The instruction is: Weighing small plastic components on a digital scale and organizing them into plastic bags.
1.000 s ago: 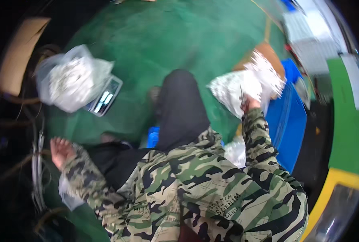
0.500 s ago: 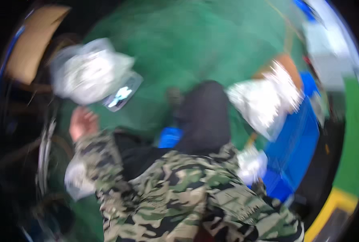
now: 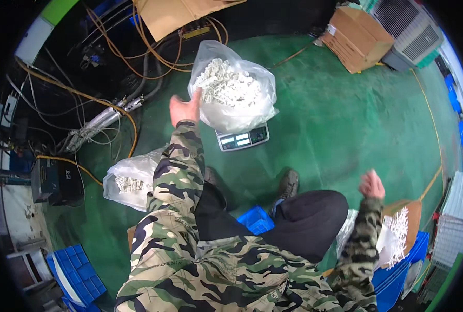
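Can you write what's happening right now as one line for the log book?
left hand: open, touching clear plastic bag of white parts | bag: on grey digital scale | right hand: raised, empty | floor: green

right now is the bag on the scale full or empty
Full: the clear bag on the scale bulges with small white parts; the left hand touches its side.

A workshop floor: green painted concrete (image 3: 335, 119), cables (image 3: 101, 67) and cardboard boxes (image 3: 353, 36) beyond a digital scale (image 3: 243, 138).
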### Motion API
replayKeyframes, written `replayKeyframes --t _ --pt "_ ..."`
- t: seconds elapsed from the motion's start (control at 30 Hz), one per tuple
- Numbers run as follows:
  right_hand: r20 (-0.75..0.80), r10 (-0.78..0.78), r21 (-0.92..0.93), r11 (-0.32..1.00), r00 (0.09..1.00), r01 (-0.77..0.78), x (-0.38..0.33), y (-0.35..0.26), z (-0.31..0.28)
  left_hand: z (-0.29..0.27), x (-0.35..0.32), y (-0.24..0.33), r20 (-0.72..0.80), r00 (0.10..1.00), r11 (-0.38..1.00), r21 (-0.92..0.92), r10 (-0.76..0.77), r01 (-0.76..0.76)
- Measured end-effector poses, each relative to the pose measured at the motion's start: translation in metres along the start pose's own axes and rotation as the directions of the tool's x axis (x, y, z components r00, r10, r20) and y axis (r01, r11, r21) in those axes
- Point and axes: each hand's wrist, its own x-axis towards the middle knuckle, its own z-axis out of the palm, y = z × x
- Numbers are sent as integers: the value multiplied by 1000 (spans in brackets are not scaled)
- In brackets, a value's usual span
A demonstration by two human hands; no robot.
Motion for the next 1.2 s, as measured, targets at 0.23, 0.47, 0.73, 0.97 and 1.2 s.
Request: replayKeyframes --t 0.23,0.47,0.73,0.97,1.2 --pt "387 117 -521 846 915 112 57 -47 367 15 33 -19 310 949 975 188 57 -120" --pt "532 92 -593 750 842 293 111 10 449 24 26 -25 225 970 993 -86 94 -76" --pt "572 -85 -142 969 816 201 60 -9 535 -13 76 -61 -130 985 812 -583 -114 17" --pt "700 -67 -29 992 711 122 13 -2 651 -66 135 -117 -206 947 739 -672 -246 46" --pt "820 -136 -80 935 556 347 -38 51 683 -127 197 -185 -88 973 779 -616 -212 114"
